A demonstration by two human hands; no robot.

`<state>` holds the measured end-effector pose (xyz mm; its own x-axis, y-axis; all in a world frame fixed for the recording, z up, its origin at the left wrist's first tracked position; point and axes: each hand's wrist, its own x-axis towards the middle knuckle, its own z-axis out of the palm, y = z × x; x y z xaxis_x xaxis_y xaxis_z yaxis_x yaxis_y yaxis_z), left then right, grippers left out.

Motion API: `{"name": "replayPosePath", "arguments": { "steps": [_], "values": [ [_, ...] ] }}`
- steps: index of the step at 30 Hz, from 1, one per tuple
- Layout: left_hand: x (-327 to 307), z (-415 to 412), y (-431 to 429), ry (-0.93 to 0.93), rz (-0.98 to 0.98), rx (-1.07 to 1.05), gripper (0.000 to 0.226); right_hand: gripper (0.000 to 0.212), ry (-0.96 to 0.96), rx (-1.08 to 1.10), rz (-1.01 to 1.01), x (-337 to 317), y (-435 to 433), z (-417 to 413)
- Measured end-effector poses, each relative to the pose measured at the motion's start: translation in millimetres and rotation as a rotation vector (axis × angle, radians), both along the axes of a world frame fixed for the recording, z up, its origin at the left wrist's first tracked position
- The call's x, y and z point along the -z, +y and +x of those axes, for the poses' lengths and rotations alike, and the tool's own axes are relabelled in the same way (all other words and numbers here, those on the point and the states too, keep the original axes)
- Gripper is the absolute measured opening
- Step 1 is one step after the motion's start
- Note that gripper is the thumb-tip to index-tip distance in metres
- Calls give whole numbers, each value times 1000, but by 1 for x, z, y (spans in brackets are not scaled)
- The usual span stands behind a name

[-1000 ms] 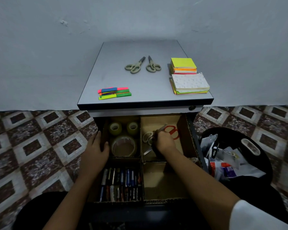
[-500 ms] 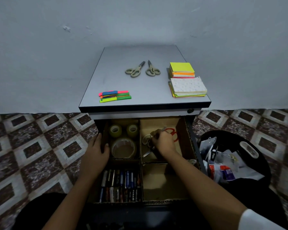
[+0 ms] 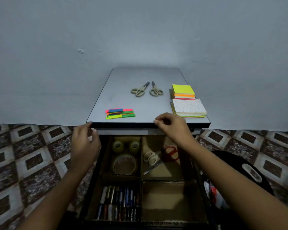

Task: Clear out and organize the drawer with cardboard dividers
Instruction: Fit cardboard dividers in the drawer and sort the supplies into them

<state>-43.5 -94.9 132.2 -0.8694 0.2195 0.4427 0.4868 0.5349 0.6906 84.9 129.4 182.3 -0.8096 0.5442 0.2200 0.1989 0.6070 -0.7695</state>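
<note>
The open drawer [image 3: 200, 193] is split by cardboard dividers [image 3: 141, 165] into compartments. Tape rolls [image 3: 124, 164] fill the back left one, pens and markers [image 3: 119, 205] the front left. Beige scissors [image 3: 151, 159] and red scissors [image 3: 170, 152] lie in the back right one. The front right compartment [image 3: 170, 198] holds nothing. My left hand [image 3: 85, 143] hovers by the desk's front left corner, fingers relaxed, holding nothing. My right hand [image 3: 171, 127] is raised at the desk's front edge, fingers loosely curled, with nothing in it.
On the grey desk top [image 3: 145, 107] lie two beige scissors [image 3: 146, 90], coloured sticky flags [image 3: 120, 113] and two stacks of sticky notes [image 3: 186, 100]. A black bin [image 3: 239, 171] with rubbish stands on the patterned floor at the right.
My right hand let go of the scissors in the back right compartment and rose to the desk edge. My left hand lifted off the drawer's left side. The view tilted upward.
</note>
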Motion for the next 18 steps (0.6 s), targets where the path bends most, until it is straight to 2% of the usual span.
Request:
{"name": "replayPosePath", "arguments": {
  "steps": [3, 7, 14, 17, 18],
  "values": [
    [-38, -23, 16, 43, 28, 20, 35, 23, 23, 0, 88, -31, 12, -18],
    [-73, -60, 57, 107, -87, 107, 33, 25, -43, 16, 154, -60, 30, -50],
    [-94, -105, 140, -14, -324, 303, 36, 31, -227, 75, 274, -72, 72, -113],
    [-92, -116, 165, -82, -381, 346, 39, 21, -332, 96, 326, -70, 82, -132],
    [-91, -121, 173, -98, -408, 357, 40, 27, -358, 107, 352, -67, 87, -140]
  ]
}}
